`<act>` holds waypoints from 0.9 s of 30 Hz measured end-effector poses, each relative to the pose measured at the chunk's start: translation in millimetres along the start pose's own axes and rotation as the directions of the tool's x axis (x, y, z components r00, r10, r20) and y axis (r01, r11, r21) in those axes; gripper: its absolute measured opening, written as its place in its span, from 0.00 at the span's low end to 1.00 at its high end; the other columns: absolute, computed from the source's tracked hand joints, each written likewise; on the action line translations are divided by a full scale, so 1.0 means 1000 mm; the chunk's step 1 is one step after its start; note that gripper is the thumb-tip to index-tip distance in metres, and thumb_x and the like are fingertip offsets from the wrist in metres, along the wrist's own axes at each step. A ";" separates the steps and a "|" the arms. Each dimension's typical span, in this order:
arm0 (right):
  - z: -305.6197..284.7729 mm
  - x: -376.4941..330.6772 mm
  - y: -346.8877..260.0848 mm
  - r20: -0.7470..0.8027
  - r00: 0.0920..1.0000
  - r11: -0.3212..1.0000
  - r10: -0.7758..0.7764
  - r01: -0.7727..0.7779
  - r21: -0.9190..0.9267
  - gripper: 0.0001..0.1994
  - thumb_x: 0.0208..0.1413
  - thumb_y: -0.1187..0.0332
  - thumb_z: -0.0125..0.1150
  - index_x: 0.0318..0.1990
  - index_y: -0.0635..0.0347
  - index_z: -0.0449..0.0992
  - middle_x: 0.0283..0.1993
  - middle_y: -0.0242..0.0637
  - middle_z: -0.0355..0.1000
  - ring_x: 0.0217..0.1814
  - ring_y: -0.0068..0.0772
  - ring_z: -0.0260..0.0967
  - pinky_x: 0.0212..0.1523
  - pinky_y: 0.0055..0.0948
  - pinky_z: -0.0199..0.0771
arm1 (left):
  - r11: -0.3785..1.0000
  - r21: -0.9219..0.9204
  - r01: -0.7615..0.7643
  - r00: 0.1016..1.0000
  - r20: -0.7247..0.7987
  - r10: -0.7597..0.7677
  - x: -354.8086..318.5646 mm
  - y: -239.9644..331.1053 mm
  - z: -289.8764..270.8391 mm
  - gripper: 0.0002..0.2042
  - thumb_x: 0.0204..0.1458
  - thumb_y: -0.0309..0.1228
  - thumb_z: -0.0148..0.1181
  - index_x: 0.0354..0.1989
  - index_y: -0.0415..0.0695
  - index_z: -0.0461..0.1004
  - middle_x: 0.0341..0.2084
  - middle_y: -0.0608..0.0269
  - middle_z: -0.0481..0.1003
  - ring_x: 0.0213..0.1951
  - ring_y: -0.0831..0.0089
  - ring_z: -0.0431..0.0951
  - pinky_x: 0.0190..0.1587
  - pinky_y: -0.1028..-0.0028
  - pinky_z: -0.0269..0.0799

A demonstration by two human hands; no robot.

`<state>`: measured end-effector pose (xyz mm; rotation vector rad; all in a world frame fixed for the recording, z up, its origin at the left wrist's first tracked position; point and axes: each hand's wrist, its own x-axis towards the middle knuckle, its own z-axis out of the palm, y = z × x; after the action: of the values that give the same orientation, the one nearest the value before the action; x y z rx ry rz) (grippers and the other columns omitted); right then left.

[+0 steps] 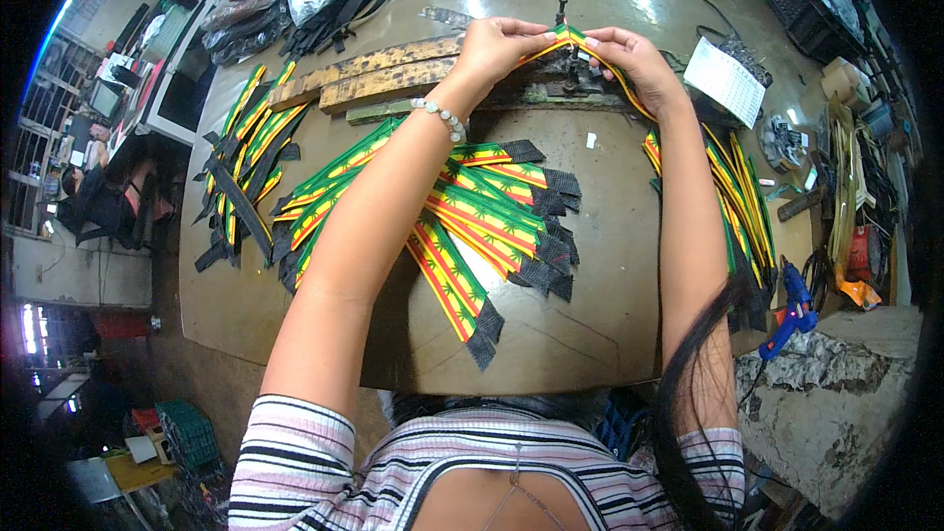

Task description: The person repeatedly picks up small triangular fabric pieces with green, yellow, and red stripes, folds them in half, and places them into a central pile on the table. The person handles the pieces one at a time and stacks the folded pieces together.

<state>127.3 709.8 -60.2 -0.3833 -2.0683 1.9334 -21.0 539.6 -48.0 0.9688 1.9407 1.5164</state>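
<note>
Both hands meet at about 12 o'clock, far across the tabletop [590,315]. The left hand [497,44] has its fingers curled together, pinching the striped strap [562,36], a narrow band of red, yellow and green, at its near-left end. The right hand [637,59] pinches the same strap from the other side, fingertips pressed together on it just right of the left hand's grip. Between the two grips the strap's long axis runs roughly 9 to 3 o'clock, peaking slightly in the middle; past the right hand it drops away toward 5 o'clock along the wrist. The strap is held just above a small dark metal fixture [565,64] mounted on worn wooden boards [374,74] lying across the tabletop from 10 toward 12 o'clock.

A white bead bracelet [440,116] circles the left wrist. Under the left forearm, a fan of finished straps [482,216] with black ends spreads out, pointing toward 4 o'clock. Another pile [246,157] lies at 9 o'clock, and a third bundle [742,197] at 3 o'clock. A blue glue gun [795,307] rests at 4 o'clock.
</note>
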 end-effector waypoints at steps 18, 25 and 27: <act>-0.002 0.002 0.005 -0.011 1.000 0.998 -0.007 0.006 -0.061 0.17 0.55 0.60 0.64 0.47 0.61 0.77 0.35 0.24 0.72 0.36 0.11 0.65 0.34 0.14 0.63 | 0.999 0.035 -0.004 1.000 -0.007 0.004 -0.001 -0.001 0.001 0.15 0.50 0.34 0.69 0.41 0.36 0.81 0.35 0.62 0.81 0.36 0.80 0.77 0.44 0.80 0.71; -0.004 0.003 0.009 -0.026 0.999 0.999 -0.034 0.034 -0.008 0.19 0.54 0.59 0.66 0.48 0.61 0.77 0.38 0.29 0.75 0.39 0.18 0.69 0.39 0.20 0.68 | 0.999 0.044 -0.028 1.000 -0.008 0.028 -0.002 -0.001 0.002 0.16 0.50 0.34 0.69 0.42 0.36 0.81 0.34 0.63 0.81 0.35 0.81 0.77 0.43 0.80 0.71; -0.004 0.004 0.008 -0.019 0.999 0.998 -0.038 0.037 -0.057 0.19 0.53 0.59 0.67 0.48 0.61 0.77 0.38 0.29 0.75 0.39 0.18 0.69 0.39 0.20 0.68 | 0.998 0.057 -0.022 1.000 -0.008 0.023 -0.002 -0.001 0.002 0.16 0.50 0.34 0.69 0.42 0.36 0.81 0.35 0.63 0.81 0.36 0.81 0.77 0.43 0.80 0.71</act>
<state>125.6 715.6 -67.5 -0.3722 -2.1065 1.8456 -18.5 539.0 -49.7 1.0128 1.9950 1.4876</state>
